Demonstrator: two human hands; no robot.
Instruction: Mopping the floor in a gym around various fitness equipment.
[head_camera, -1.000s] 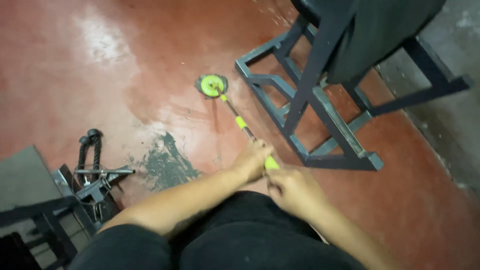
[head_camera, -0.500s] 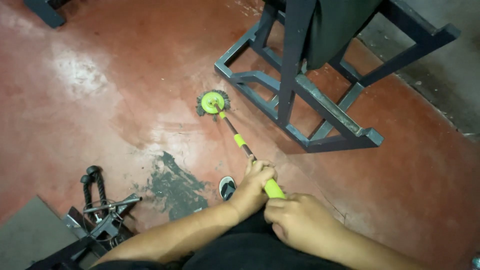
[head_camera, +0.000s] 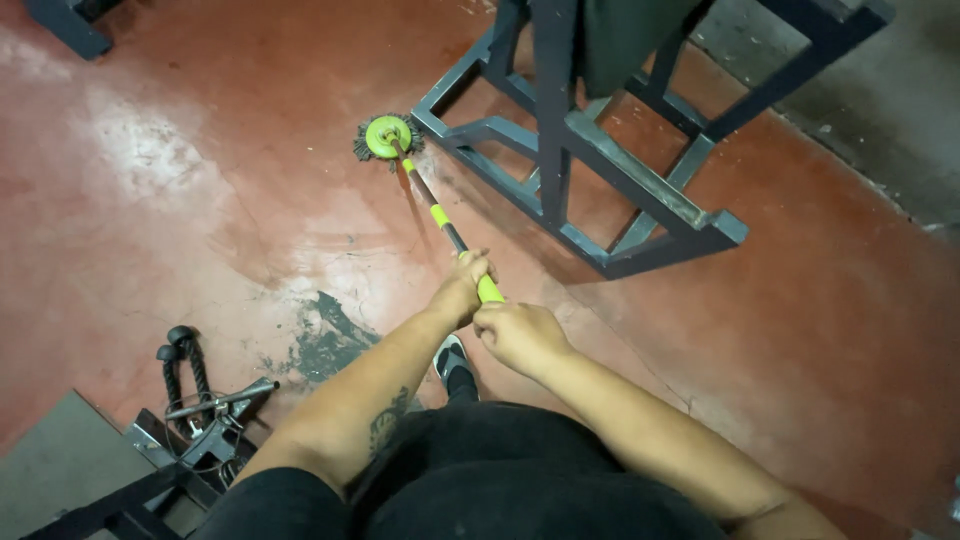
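Observation:
A spin mop with a bright green round head (head_camera: 387, 135) and dark strands rests on the wet red floor, close to the corner of a dark metal frame (head_camera: 575, 160). Its thin pole (head_camera: 432, 213) with green sleeves runs back toward me. My left hand (head_camera: 463, 287) grips the pole higher up, and my right hand (head_camera: 518, 334) is closed on the green handle end just behind it. Both arms are stretched forward over my black trousers.
A dark cable-machine rope handle and metal bar (head_camera: 200, 385) lie at the lower left beside a grey mat (head_camera: 60, 470). A patch of worn paint (head_camera: 325, 340) marks the floor. Grey concrete (head_camera: 880, 90) borders the red floor at right. My shoe (head_camera: 452, 360) shows below my hands.
The mop head has slid forward and left along the floor, up to the frame's corner. My arms have stretched out farther with it.

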